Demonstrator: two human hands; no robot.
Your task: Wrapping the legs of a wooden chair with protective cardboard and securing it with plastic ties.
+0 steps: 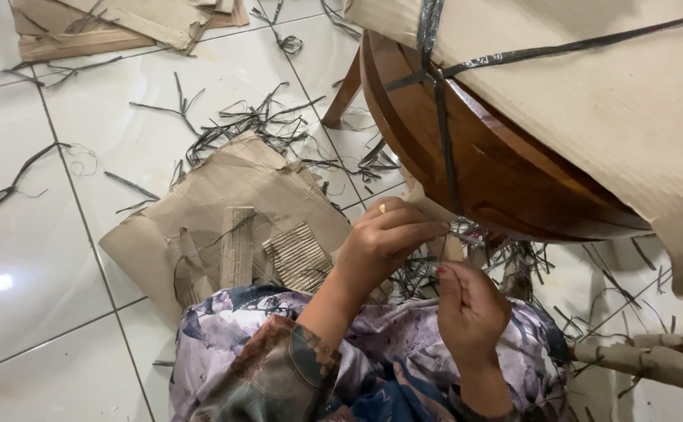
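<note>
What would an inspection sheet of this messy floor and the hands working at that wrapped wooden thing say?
Surface: white tiled floor, glossy.
Job's things: round wooden furniture piece, part-wrapped in brown paper wrapping, bound by dark plastic strapping.
Clutter: torn corrugated cardboard; cut strap scraps; more cardboard at top left; paper-wrapped wooden leg at right.
Grips: left hand, wearing a ring, pinches at the strapping under the rim; right hand pinches something thin just below; too small to tell what.
Cables: nothing seen.
Surroundings: the person's floral garment.
</note>
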